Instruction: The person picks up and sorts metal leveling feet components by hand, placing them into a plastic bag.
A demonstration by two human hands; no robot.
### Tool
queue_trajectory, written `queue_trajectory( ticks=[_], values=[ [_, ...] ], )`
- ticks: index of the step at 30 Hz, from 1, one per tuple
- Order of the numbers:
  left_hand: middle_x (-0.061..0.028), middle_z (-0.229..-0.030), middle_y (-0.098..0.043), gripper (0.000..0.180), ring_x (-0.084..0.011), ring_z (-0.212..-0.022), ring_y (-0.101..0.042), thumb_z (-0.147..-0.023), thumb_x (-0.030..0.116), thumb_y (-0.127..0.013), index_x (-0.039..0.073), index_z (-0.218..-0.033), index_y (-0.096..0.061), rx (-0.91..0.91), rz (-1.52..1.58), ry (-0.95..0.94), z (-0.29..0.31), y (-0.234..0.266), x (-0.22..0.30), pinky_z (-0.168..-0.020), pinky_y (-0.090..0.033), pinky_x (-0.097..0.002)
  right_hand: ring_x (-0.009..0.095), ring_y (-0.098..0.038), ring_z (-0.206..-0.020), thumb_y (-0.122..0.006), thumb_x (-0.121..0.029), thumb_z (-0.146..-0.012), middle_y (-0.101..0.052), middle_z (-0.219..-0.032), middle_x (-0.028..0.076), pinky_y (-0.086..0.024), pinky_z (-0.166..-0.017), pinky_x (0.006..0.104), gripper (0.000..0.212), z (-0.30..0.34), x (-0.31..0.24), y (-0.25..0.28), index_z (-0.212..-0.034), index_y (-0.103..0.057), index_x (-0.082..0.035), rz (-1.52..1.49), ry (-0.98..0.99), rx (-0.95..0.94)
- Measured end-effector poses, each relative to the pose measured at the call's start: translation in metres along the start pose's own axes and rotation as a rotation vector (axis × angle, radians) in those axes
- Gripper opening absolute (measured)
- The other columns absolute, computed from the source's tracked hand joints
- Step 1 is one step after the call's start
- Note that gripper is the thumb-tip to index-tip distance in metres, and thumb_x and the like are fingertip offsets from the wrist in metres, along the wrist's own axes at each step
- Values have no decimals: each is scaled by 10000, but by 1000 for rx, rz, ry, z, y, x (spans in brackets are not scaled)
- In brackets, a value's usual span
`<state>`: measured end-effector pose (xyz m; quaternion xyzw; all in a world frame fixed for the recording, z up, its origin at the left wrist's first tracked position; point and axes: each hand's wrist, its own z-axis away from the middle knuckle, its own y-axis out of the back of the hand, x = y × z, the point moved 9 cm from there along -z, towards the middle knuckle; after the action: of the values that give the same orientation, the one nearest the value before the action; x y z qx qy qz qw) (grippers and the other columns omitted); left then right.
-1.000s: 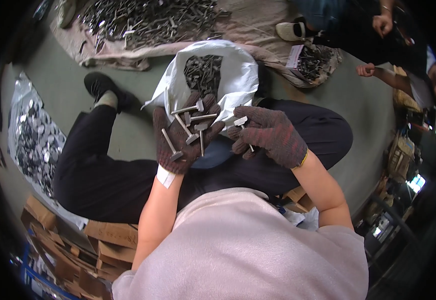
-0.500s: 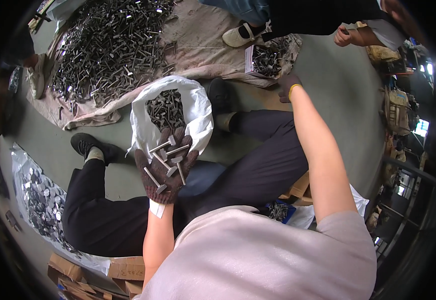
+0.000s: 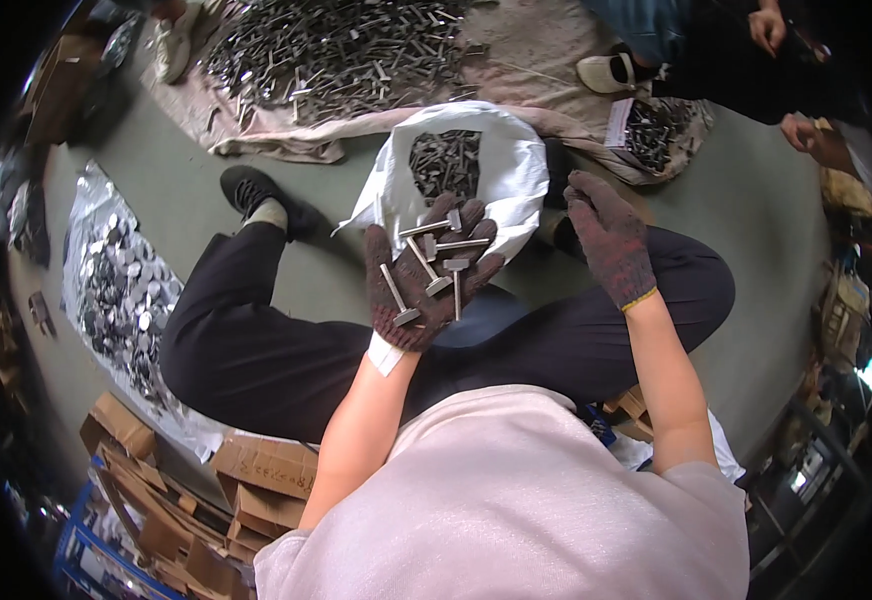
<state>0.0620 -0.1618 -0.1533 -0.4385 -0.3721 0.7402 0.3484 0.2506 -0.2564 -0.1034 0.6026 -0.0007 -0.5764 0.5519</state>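
My left hand (image 3: 418, 303), in a dark brown knit glove, lies palm up with its fingers loosely spread. Across the palm and fingers rest several T-head bolts (image 3: 440, 285) of grey metal. Just beyond the fingertips stands a white woven sack (image 3: 518, 180), its mouth rolled open, with more bolts (image 3: 444, 165) inside. My right hand (image 3: 611, 240), gloved alike, hovers by my right knee, apart from the sack. Its fingers are drawn together, and whatever they may hold is hidden.
Beyond the sack, a big heap of bolts (image 3: 341, 60) covers a stained cloth (image 3: 521, 65). A small box of bolts (image 3: 651, 135) sits on its right end, near another person's shoe (image 3: 606, 74). Metal discs (image 3: 136, 290) lie on plastic at left; cardboard boxes (image 3: 266, 475) stand lower left.
My right hand has come back from beside the small box toward my right knee. My left hand still carries the bolts in front of the sack. The whole view has shifted.
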Motion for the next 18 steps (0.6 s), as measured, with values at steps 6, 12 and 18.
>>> queue_trajectory(
  ticks=[6,12,18],
  values=[
    [-235,-1489,-396,903,-430,-1370,-389,-883,735,-446,65,-1482,-358,-18,18,-31,10,-5,6,-1138,-284,-630,310,-676,-967,-614,-162,-898,-673,-1098,167,-533,-836,360,282,13,-48,-21,-1152,-661,-47,21,203,-7],
    [-243,-1511,-368,909,-434,-1388,-364,-897,725,-417,36,-1486,-346,-73,80,-54,19,-5,12,-1152,-256,-630,322,-673,-989,-642,-136,-876,-672,-1102,168,-536,-856,371,272,17,-69,-47,-1131,-666,-43,-39,257,-60],
    [-238,-1522,-358,905,-425,-1393,-362,-895,716,-435,38,-1489,-353,-81,62,-57,24,-8,14,-1158,-247,-616,361,-636,-1072,-649,-153,-877,-642,-1166,193,-518,-910,405,342,24,-88,-51,-1198,-622,-39,54,368,21]
  ],
)
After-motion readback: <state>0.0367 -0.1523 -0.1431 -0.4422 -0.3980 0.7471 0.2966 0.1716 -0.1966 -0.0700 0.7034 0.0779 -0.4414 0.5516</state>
